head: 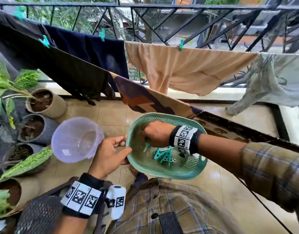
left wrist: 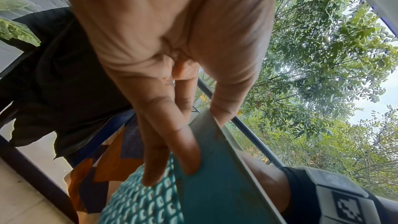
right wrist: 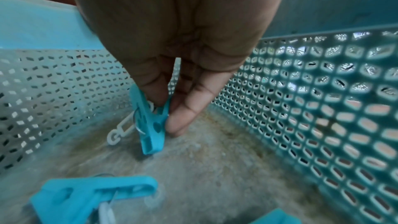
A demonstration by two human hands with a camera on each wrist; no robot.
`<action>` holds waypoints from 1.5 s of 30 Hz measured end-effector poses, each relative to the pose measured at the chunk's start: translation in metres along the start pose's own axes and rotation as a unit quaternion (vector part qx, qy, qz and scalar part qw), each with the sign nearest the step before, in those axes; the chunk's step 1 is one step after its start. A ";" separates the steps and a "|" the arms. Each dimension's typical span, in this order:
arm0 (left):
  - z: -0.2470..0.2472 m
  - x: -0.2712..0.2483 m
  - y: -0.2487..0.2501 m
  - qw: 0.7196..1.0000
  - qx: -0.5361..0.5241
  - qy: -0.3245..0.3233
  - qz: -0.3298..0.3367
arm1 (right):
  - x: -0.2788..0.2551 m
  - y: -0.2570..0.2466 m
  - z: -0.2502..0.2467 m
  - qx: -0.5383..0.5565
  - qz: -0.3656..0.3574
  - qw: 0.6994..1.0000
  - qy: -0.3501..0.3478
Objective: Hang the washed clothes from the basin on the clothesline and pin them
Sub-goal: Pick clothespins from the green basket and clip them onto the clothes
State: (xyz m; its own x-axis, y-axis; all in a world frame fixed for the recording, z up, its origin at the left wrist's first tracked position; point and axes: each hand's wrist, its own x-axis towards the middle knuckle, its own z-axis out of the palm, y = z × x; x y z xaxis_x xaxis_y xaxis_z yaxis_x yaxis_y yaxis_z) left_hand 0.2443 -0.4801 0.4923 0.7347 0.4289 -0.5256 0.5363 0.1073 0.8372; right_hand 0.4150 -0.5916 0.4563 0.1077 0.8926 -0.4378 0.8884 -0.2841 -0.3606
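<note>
Down inside the green perforated plastic basket (head: 192, 173), the right hand (right wrist: 172, 43) pinches a teal plastic clothespin (right wrist: 150, 125) between thumb and fingertips. Left hand (head: 110, 156) clamps the rim. The patterned brown-and-purple cloth (head: 145, 100) on the line looks unpinned, so wind might slide it off; a fingertip grip could also fumble the pin.

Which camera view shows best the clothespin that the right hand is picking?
The right wrist view: the clothespin is close and sharp, pinched by the right hand. In the head view it is small and mostly hidden under the hand. The left wrist view does not show it.
</note>
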 end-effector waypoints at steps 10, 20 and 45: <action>0.020 -0.018 -0.005 1.000 -0.010 0.011 0.006 | -0.027 0.009 0.008 0.029 -0.003 0.997 0.076; -0.008 0.002 -0.005 1.000 -0.001 0.002 0.002 | -0.019 0.003 -0.006 0.094 -0.039 0.985 0.138; -0.140 0.089 -0.062 0.987 -0.023 0.109 -0.112 | 0.059 0.128 -0.028 0.277 0.322 0.806 0.413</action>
State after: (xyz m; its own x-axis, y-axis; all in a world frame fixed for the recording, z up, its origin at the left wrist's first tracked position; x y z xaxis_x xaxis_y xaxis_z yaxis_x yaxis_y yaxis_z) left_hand 0.2183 -0.3230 0.4151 0.4902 0.5729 -0.6569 0.6518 0.2594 0.7126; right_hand 0.5480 -0.5654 0.4072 0.9297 0.3624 -0.0664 0.2199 -0.6902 -0.6894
